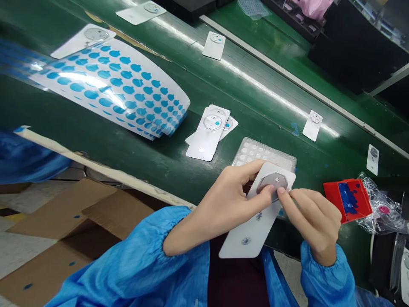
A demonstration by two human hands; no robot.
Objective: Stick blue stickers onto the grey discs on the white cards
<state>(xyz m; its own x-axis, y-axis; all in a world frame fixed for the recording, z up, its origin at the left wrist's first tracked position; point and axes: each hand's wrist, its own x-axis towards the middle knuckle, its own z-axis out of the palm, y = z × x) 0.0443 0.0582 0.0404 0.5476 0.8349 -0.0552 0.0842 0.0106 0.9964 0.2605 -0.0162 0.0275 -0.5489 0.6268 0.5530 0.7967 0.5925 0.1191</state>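
A white rounded panel (246, 236) with a grey octagonal inset near its top is tilted in front of my body. My left hand (230, 200) grips it from the left, the thumb lying on the inset and the other fingers hidden behind. The fingertips of my right hand (315, 213) press together against the inset's lower right edge, close to my left thumb. Whatever may be between them is too small to make out. Under and behind the panel sits a clear plastic tray (271, 154) with rows of small round pale parts, partly covered by my hands.
A curled sheet of blue round stickers (128, 91) lies at the left. Stacked white panels (207, 134) rest mid-table; several others are spread along the green conveyor (262, 85). On the right are a red box (348, 200) and crumpled clear plastic (385, 213). Cardboard (64, 209) lies below left.
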